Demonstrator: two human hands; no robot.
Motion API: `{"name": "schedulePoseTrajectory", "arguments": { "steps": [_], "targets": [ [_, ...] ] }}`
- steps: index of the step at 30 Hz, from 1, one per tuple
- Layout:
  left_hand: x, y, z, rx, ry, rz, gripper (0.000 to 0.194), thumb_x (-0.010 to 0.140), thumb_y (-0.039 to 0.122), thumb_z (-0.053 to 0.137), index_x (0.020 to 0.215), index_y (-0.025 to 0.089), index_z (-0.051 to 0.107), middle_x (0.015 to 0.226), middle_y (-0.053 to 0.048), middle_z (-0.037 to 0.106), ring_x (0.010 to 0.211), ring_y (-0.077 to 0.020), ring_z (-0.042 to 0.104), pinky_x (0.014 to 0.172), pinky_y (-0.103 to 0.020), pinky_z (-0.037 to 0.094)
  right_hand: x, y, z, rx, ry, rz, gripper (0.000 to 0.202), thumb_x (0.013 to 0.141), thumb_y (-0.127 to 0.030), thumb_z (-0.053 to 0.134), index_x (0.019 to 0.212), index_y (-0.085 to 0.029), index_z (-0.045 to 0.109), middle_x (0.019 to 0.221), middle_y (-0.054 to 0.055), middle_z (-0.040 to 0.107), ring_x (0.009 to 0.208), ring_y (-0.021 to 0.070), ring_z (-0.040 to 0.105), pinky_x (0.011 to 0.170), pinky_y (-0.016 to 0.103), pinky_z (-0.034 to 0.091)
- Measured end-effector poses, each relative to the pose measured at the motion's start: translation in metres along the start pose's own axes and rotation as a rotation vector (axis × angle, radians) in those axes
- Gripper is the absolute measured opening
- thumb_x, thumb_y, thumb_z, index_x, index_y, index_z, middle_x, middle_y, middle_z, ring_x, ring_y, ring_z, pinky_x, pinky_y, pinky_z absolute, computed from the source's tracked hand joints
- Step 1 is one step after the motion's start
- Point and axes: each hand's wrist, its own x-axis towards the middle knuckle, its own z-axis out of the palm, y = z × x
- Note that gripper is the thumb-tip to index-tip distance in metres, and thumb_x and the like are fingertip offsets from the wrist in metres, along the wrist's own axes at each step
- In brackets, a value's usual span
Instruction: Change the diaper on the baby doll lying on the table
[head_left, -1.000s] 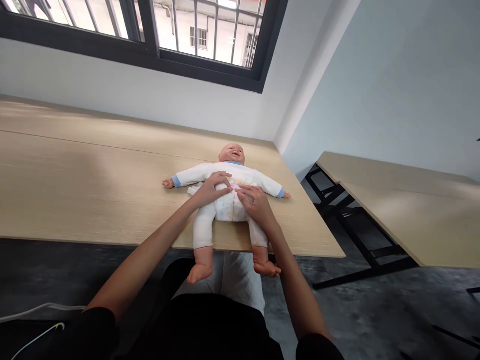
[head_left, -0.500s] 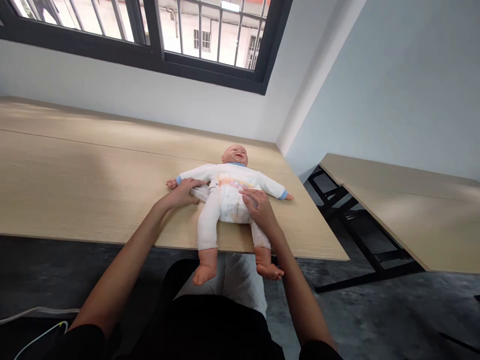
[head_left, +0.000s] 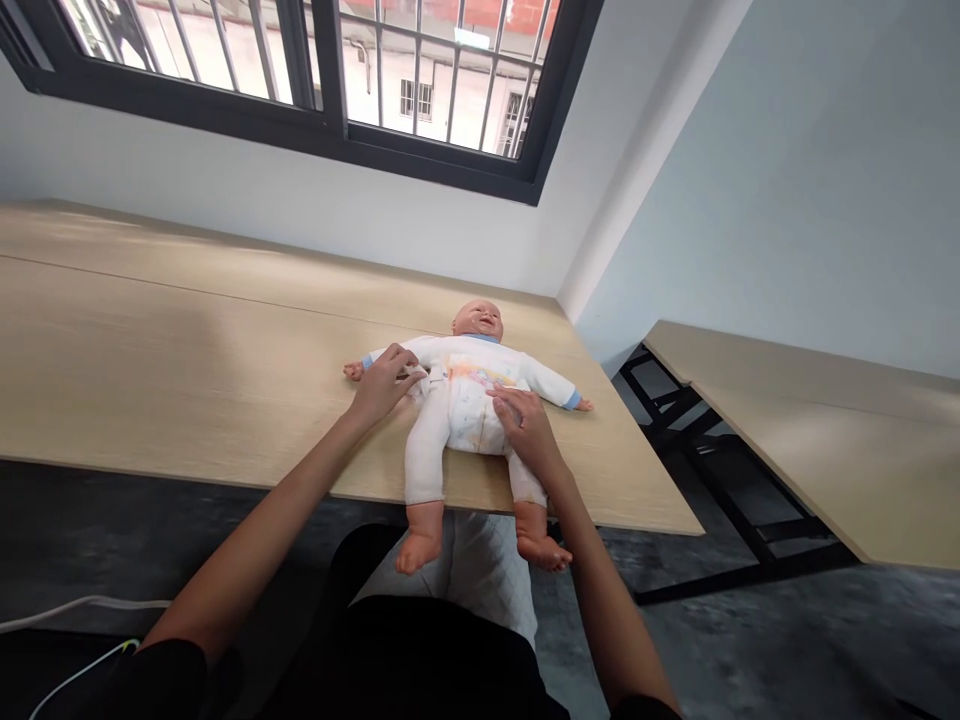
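Observation:
A baby doll [head_left: 480,322] in a white top with blue cuffs lies on its back on the wooden table [head_left: 247,360], its feet past the front edge. A white diaper [head_left: 472,425] with an orange printed band covers its belly and hips. My left hand [head_left: 386,382] is at the diaper's left side, its fingers pinched on the white side flap [head_left: 420,385]. My right hand [head_left: 525,425] rests on the right part of the diaper, fingers spread and slightly bent.
Behind the table are a wall and a barred window [head_left: 442,90]. A second wooden table [head_left: 810,410] with black legs stands to the right. White cables [head_left: 90,602] lie at the lower left.
My left hand has moved up and closer to the diaper's side, and its fingers have closed on the flap. My right hand stays on the diaper. The view has shifted slightly.

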Motion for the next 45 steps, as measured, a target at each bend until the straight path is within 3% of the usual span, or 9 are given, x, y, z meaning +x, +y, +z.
{"name": "schedulePoseTrajectory", "arguments": {
  "steps": [4, 10, 15, 21, 24, 28, 35, 40, 45],
  "targets": [
    [-0.001, -0.006, 0.003, 0.075, 0.032, -0.174, 0.028, 0.079, 0.039, 0.068, 0.078, 0.022, 0.046, 0.074, 0.000, 0.053, 0.071, -0.0202, 0.053, 0.067, -0.031, 0.040, -0.001, 0.000, 0.000, -0.028, -0.011, -0.004, 0.030, 0.099, -0.033, 0.043, 0.106, -0.020, 0.070, 0.115, 0.007, 0.070, 0.114, 0.0242, 0.060, 0.103, 0.043, 0.038],
    [0.000, -0.011, 0.008, 0.011, -0.151, 0.001, 0.011, 0.082, 0.030, 0.054, 0.079, 0.021, 0.059, 0.093, -0.006, 0.067, 0.097, -0.0252, 0.059, 0.090, -0.038, 0.044, 0.002, 0.000, -0.003, -0.162, -0.069, -0.054, 0.033, 0.100, -0.032, 0.040, 0.111, -0.019, 0.068, 0.116, 0.008, 0.069, 0.113, 0.0261, 0.059, 0.101, 0.043, 0.040],
    [-0.004, -0.007, 0.010, -0.063, -0.302, 0.076, 0.022, 0.086, 0.034, 0.047, 0.087, 0.022, 0.065, 0.100, -0.006, 0.072, 0.096, -0.0243, 0.063, 0.088, -0.036, 0.049, 0.008, -0.003, -0.004, -0.325, -0.165, -0.082, 0.033, 0.101, -0.033, 0.041, 0.113, -0.018, 0.068, 0.114, 0.010, 0.069, 0.109, 0.0279, 0.059, 0.098, 0.043, 0.041],
    [-0.008, -0.004, 0.009, -0.022, -0.409, 0.137, 0.017, 0.085, 0.032, 0.053, 0.091, 0.025, 0.067, 0.106, -0.006, 0.071, 0.105, -0.0247, 0.062, 0.092, -0.035, 0.048, 0.004, -0.005, 0.002, -0.327, -0.133, -0.116, 0.035, 0.103, -0.031, 0.036, 0.117, -0.016, 0.065, 0.115, 0.012, 0.066, 0.111, 0.0285, 0.056, 0.099, 0.043, 0.040],
    [-0.004, -0.006, 0.009, 0.043, -0.372, 0.118, 0.018, 0.087, 0.027, 0.048, 0.086, 0.023, 0.065, 0.103, -0.006, 0.071, 0.103, -0.0232, 0.062, 0.094, -0.034, 0.047, 0.003, -0.003, 0.002, -0.332, -0.153, -0.104, 0.035, 0.103, -0.031, 0.036, 0.117, -0.016, 0.064, 0.115, 0.012, 0.066, 0.113, 0.0281, 0.055, 0.100, 0.043, 0.039],
    [-0.004, -0.012, 0.006, 0.145, -0.211, -0.041, 0.022, 0.089, 0.027, 0.041, 0.085, 0.020, 0.061, 0.101, -0.011, 0.066, 0.097, -0.0265, 0.061, 0.090, -0.040, 0.046, 0.004, -0.002, 0.002, -0.342, -0.162, -0.100, 0.035, 0.103, -0.031, 0.036, 0.118, -0.015, 0.063, 0.116, 0.012, 0.065, 0.114, 0.0277, 0.054, 0.102, 0.042, 0.038],
    [-0.011, -0.016, 0.002, 0.244, -0.129, -0.214, 0.017, 0.075, 0.034, 0.061, 0.071, 0.020, 0.053, 0.092, -0.012, 0.061, 0.102, -0.0346, 0.054, 0.093, -0.047, 0.040, 0.003, -0.008, 0.001, -0.385, -0.194, -0.089, 0.035, 0.104, -0.028, 0.035, 0.120, -0.013, 0.062, 0.118, 0.011, 0.065, 0.114, 0.0261, 0.054, 0.101, 0.041, 0.041],
    [-0.004, -0.021, 0.001, 0.113, -0.124, -0.261, 0.020, 0.070, 0.030, 0.059, 0.060, 0.022, 0.045, 0.069, -0.005, 0.055, 0.078, -0.0262, 0.055, 0.073, -0.036, 0.042, 0.012, -0.026, -0.006, -0.512, -0.217, -0.021, 0.034, 0.103, -0.032, 0.039, 0.124, -0.018, 0.062, 0.121, 0.011, 0.064, 0.109, 0.0277, 0.057, 0.097, 0.043, 0.044],
    [0.003, -0.014, -0.005, -0.127, -0.116, -0.223, 0.025, 0.079, 0.037, 0.048, 0.060, 0.021, 0.043, 0.056, 0.003, 0.043, 0.057, -0.0155, 0.044, 0.056, -0.028, 0.034, 0.029, -0.038, 0.004, -0.504, -0.284, -0.091, 0.044, 0.099, -0.045, 0.049, 0.140, -0.030, 0.051, 0.147, 0.007, 0.045, 0.131, 0.0312, 0.045, 0.106, 0.049, 0.038]
  ]
}}
